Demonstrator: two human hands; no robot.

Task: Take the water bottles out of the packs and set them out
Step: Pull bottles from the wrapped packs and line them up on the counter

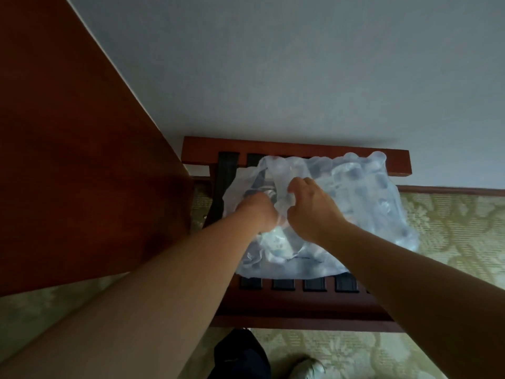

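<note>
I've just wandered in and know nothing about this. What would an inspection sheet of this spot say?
Surface: wooden luggage rack with dark straps, against the pale wall.
Job's things: pack of water bottles lies on the rack; its plastic wrap is bunched up between the hands; no bottle set out in view.
Clutter: dark bag and shoe on the floor.
Grippers: left hand is in the wrap, fingers hidden; right hand grips the wrap.
Cables: nothing seen.
Surroundings: patterned carpet, brown wooden panel at left.
</note>
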